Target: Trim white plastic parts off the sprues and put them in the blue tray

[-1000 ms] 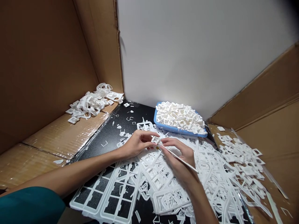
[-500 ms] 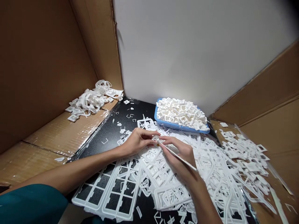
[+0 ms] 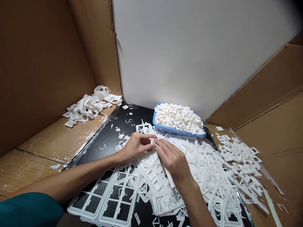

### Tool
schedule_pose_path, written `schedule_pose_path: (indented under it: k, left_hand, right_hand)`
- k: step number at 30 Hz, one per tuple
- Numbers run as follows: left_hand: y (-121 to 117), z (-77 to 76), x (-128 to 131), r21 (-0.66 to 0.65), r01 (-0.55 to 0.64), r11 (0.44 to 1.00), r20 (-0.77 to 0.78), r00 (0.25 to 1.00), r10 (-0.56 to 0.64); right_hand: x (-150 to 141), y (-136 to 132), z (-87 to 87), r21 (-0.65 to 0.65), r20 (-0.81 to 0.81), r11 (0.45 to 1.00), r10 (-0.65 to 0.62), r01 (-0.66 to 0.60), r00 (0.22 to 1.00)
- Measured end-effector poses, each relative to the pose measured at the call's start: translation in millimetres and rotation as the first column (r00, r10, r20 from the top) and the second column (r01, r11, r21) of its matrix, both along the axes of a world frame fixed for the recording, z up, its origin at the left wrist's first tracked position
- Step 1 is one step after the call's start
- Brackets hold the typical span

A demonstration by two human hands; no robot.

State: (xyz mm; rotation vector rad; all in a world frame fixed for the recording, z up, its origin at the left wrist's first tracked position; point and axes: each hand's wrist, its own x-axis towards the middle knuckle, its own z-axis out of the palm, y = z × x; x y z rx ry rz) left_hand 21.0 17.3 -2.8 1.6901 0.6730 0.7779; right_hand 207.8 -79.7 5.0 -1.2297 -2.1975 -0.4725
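Between the thumb and fingers of my left hand (image 3: 134, 147) is pinched a small white plastic piece (image 3: 153, 141), mostly covered by fingertips. My right hand (image 3: 172, 160) is closed around a slim white stick-like tool (image 3: 169, 178), whose lower end sticks out below the palm; its tip is hidden. The right fingertips meet the piece at the left fingertips. Beneath both hands spreads a heap of white plastic frames and scraps (image 3: 201, 167). Two white grid frames (image 3: 101, 201) lie at the front left.
A blue tray (image 3: 175, 130) heaped with small white square pieces stands against the white wall. White parts are piled on cardboard at the left (image 3: 87, 107) and at the right (image 3: 243, 160). Loose scraps dot the black tabletop (image 3: 99, 137). Cardboard walls rise on both sides.
My right hand has turned over, its fingers drawn together at the piece, and the stick now points more steeply down, beneath the palm. My left hand keeps its pinch. The view has shifted slightly.
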Motion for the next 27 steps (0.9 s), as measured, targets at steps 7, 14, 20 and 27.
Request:
schedule_pose_path:
  k: [7, 14, 20, 27]
  left_hand:
    - [2, -1.8, 0, -0.152, 0.071, 0.986, 0.051, 0.997, -0.064]
    - [6, 1.8, -2, -0.214, 0.133, 0.968, 0.049, 0.991, -0.126]
    - [8, 2.4, -1, -0.262, 0.168, 0.95, 0.159, 0.979, -0.13]
    - [8, -1.8, -1, -0.307, 0.201, 0.93, 0.184, 0.972, -0.149]
  right_hand:
    - [10, 0, -5.5, 0.121, -0.261, 0.985, -0.084, 0.119, 0.962]
    - [36, -3, -8.5, -0.113, -0.425, 0.957, -0.289, 0.266, 0.858]
    - [33, -1, -7.9, -0.141, -0.364, 0.956, -0.29, 0.256, 0.885]
    - [21, -1, -6.9, -0.16, -0.495, 0.956, -0.293, 0.246, 0.818]
